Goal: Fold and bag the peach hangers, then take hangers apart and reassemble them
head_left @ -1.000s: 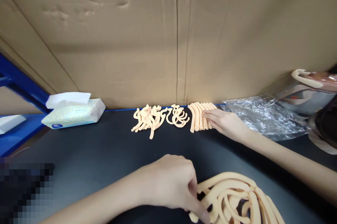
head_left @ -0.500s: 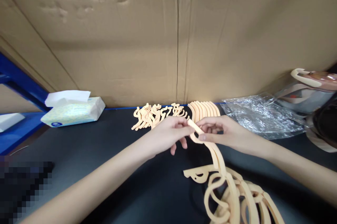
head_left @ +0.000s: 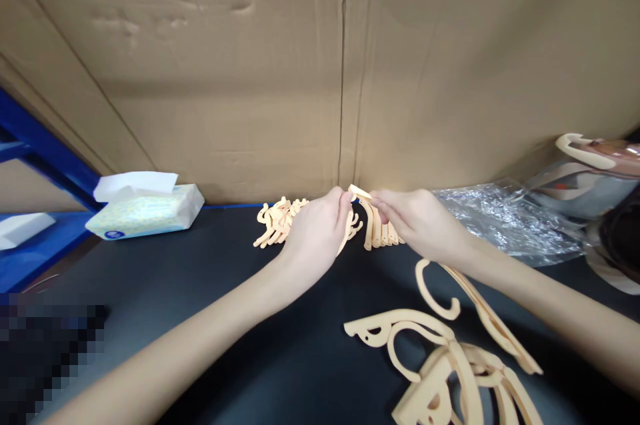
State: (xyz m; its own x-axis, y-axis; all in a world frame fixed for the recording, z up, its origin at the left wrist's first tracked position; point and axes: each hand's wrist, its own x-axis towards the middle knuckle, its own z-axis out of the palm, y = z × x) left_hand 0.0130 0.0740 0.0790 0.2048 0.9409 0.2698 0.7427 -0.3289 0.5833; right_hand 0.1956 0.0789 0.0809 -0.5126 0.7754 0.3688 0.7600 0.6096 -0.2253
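My left hand (head_left: 315, 242) and my right hand (head_left: 423, 218) are closed close together above the far part of the table. Between their fingertips they pinch the pale end of a beige folding hanger (head_left: 360, 192). A long slim arm and a curved hook (head_left: 440, 310) show below my right wrist and seem to belong to this hanger, though my hand hides the join. Under them lies a heap of beige hangers (head_left: 467, 378) with hooks and cut-out ends. Behind my left hand is a pile of loose hooks (head_left: 275, 218). A row of curved hanger arms (head_left: 385, 232) is partly covered by my right hand.
A tissue pack (head_left: 145, 208) lies at the back left, near a blue metal frame (head_left: 45, 152). Crumpled clear plastic (head_left: 500, 218) and a bag with beige parts (head_left: 590, 172) are at the right. A cardboard wall (head_left: 225, 112) closes off the back of the black table (head_left: 210, 345).
Both hands have risen and turned, with fingers now closed tightly around the hanger's end. The held hanger's arm has swung to the right, away from the heap, and its hook now shows.
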